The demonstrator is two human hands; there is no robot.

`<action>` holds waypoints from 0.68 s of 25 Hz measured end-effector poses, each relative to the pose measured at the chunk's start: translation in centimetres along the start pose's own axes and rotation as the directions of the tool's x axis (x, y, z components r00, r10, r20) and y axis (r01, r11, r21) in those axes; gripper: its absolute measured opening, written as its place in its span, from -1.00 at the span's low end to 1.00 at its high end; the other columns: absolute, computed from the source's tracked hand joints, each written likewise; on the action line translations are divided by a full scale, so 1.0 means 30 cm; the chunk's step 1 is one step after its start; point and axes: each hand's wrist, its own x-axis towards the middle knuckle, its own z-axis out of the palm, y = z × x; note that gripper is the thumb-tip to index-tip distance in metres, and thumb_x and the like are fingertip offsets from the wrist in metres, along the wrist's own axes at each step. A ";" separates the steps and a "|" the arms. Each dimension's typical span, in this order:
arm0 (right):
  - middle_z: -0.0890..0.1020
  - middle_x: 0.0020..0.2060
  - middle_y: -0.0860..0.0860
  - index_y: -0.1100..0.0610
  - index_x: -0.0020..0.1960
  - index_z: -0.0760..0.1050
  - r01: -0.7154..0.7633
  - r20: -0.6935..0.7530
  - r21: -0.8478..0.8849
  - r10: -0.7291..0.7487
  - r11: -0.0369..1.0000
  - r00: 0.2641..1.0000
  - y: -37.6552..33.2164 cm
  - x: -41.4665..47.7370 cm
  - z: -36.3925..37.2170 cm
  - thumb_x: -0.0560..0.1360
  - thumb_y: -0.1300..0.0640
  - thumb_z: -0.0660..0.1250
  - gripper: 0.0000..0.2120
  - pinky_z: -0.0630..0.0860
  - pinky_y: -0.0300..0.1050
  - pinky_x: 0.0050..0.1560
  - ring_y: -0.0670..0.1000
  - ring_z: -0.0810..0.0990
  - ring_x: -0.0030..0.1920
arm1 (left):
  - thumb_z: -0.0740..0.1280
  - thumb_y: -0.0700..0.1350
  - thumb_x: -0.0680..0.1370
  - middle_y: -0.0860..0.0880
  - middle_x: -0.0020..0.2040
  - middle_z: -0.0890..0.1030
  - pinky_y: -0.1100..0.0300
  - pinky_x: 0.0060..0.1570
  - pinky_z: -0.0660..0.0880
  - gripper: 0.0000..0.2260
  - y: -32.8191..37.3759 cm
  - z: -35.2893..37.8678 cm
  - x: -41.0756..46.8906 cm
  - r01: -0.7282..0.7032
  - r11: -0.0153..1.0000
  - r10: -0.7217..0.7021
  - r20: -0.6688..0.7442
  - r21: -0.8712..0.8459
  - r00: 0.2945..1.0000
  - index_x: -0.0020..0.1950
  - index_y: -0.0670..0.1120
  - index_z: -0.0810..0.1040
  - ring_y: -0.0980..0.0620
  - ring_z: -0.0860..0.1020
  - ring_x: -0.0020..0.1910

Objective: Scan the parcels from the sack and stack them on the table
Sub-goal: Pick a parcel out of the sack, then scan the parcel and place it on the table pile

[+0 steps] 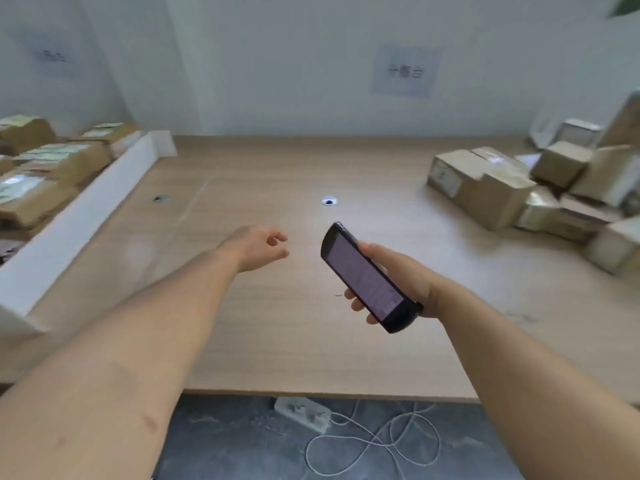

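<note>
Right hand [401,282], lower centre-right: fingers and thumb wrapped round a dark handheld scanner [363,277], lit screen facing up, held above the table [294,341].

Left hand [258,245], centre: fingers loosely curled, nothing in it, hovering over bare tabletop just left of the scanner.

Parcels [485,192], right edge: loose heap of brown cardboard boxes lay on the table, some tilted, several leaning on one another; labels were too blurred to read.

Left edge: a low white partition [86,209] ran diagonally along the table's side. Behind it sat more labelled cardboard boxes [52,168], packed close. Could not tell whether it belonged to a bin or a shelf.

Small round hole [329,201] in the tabletop, centre. On the floor at the bottom of the frame, a white power strip [303,412] and a looped cable [374,441].
</note>
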 end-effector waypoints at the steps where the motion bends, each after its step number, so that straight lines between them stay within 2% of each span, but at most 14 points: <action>1: 0.66 -0.04 0.22 0.16 0.26 0.49 -0.007 -0.044 0.027 0.008 1.000 0.999 0.023 -0.025 -0.058 0.62 -0.24 0.13 -0.49 0.56 0.19 -0.01 0.18 0.65 -0.09 | 0.35 0.06 0.53 0.00 0.23 0.56 0.22 0.16 0.37 -0.66 0.074 0.028 0.040 -0.047 0.999 0.046 0.023 0.014 0.999 0.28 0.02 0.53 0.03 0.51 0.19; 5: 0.67 -0.05 0.22 0.15 0.23 0.51 -0.012 -0.185 0.130 0.036 0.991 0.982 0.077 -0.083 -0.220 0.61 -0.24 0.15 -0.51 0.56 0.19 -0.02 0.18 0.66 -0.10 | 0.32 0.11 0.54 0.05 0.36 0.46 0.14 0.29 0.31 -0.66 0.282 0.114 0.206 -0.217 0.974 0.211 0.087 0.067 0.974 0.30 0.08 0.51 0.04 0.40 0.33; 10: 0.67 -0.07 0.21 0.16 0.24 0.50 -0.005 -0.334 0.221 0.081 0.975 0.939 0.089 -0.126 -0.370 0.60 -0.25 0.16 -0.50 0.57 0.19 -0.02 0.16 0.65 -0.11 | 0.30 0.13 0.55 0.07 0.45 0.36 0.09 0.41 0.20 -0.63 0.509 0.177 0.403 -0.405 0.910 0.392 0.131 0.089 0.910 0.33 0.10 0.48 0.07 0.25 0.45; 13: 0.68 -0.07 0.20 0.17 0.24 0.51 0.008 -0.408 0.248 0.097 0.969 0.908 0.081 -0.151 -0.463 0.55 -0.29 0.21 -0.44 0.57 0.19 -0.02 0.16 0.66 -0.10 | 0.28 0.15 0.55 0.07 0.46 0.35 0.10 0.40 0.19 -0.59 0.644 0.197 0.490 -0.486 0.868 0.468 0.155 0.104 0.870 0.39 0.10 0.44 0.05 0.25 0.45; 17: 0.67 -0.08 0.19 0.17 0.24 0.51 0.053 -0.479 0.304 0.105 0.951 0.871 0.109 -0.180 -0.572 0.54 -0.30 0.20 -0.43 0.55 0.18 -0.04 0.15 0.65 -0.12 | 0.28 0.17 0.54 0.05 0.46 0.37 0.09 0.36 0.23 -0.47 0.815 0.259 0.584 -0.554 0.825 0.530 0.190 0.109 0.827 0.49 0.11 0.28 0.01 0.27 0.45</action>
